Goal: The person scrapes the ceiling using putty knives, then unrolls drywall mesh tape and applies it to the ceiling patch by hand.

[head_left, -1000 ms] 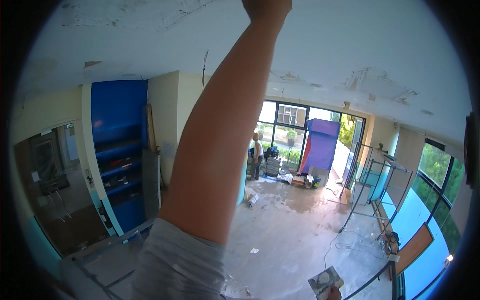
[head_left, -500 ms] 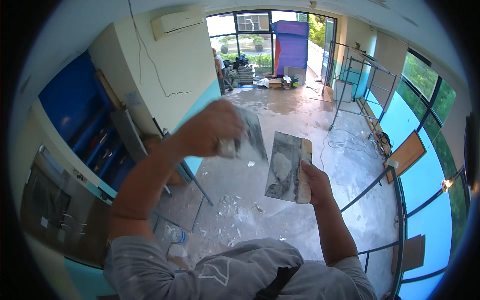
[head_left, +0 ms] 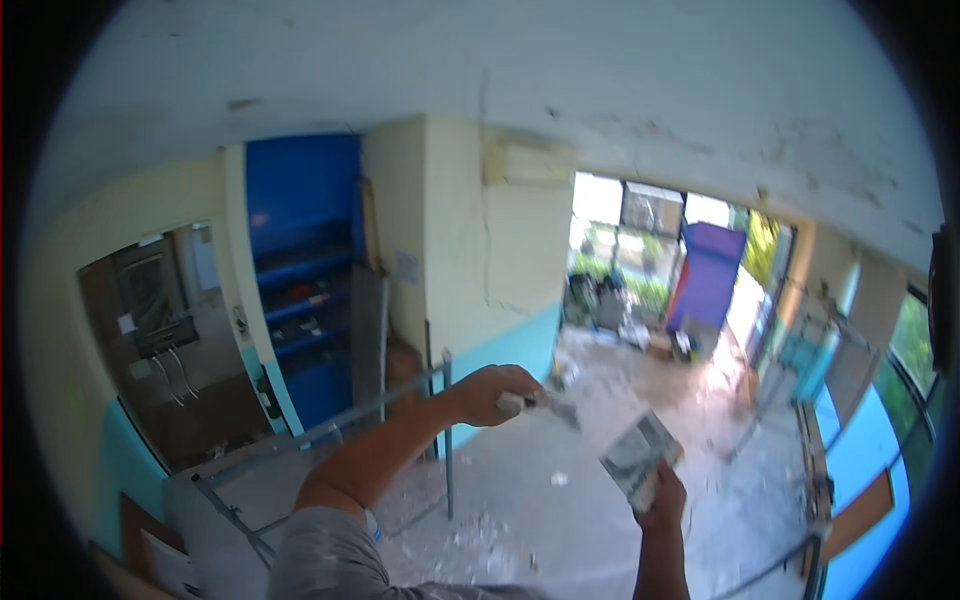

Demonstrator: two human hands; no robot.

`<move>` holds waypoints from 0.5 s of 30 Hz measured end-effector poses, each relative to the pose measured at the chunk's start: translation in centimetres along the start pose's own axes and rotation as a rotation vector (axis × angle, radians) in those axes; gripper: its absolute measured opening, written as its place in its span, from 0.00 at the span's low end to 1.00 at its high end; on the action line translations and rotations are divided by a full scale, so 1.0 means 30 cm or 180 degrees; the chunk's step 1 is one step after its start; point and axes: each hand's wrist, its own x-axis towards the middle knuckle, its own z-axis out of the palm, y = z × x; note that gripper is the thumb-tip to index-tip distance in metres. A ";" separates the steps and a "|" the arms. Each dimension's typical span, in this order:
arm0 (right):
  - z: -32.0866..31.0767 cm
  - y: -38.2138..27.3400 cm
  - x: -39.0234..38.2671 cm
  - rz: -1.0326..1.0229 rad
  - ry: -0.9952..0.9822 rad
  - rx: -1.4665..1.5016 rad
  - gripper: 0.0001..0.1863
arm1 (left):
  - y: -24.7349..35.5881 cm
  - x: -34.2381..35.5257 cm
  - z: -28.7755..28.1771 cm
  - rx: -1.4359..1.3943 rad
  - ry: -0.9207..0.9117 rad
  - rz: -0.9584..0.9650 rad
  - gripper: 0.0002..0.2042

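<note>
Above littered floor (head_left: 600, 520) | left hand (head_left: 487, 393) clamps, seemingly, a trowel (head_left: 560, 408) | right hand (head_left: 662, 497) grips plaster board (head_left: 636, 452) | scaffold rail (head_left: 330, 432) below

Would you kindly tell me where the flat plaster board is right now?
In the head view, the flat plaster board sits right of centre, held up by the right hand, just right of the putty knife gripped in the left hand.

Scraper blade (head_left: 566, 410) beyond the left hand (head_left: 487, 393) motion-blurred; right forearm (head_left: 662, 565) cut by lower edge; clutter (head_left: 640, 330) at far doorway too small to identify.
</note>
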 end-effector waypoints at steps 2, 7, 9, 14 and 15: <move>0.017 -0.040 0.015 0.0020 -0.0068 0.0006 0.24 | 0.154 0.065 -0.156 0.0322 0.1022 -0.0580 0.11; -0.036 -0.017 0.047 0.0203 -0.0135 0.0055 0.24 | 0.370 0.265 -0.628 0.0056 0.3740 0.0604 0.08; -0.086 -0.008 0.067 0.0256 -0.0150 0.0048 0.24 | 0.523 0.348 -0.807 0.0289 0.4508 0.0817 0.08; -0.219 -0.031 0.104 0.0393 -0.0156 0.0239 0.21 | 0.844 0.465 -1.059 0.0253 0.5059 0.2070 0.14; -0.220 -0.037 0.089 0.0391 -0.0103 0.0313 0.21 | 0.884 0.475 -1.099 0.0530 0.5100 0.1974 0.14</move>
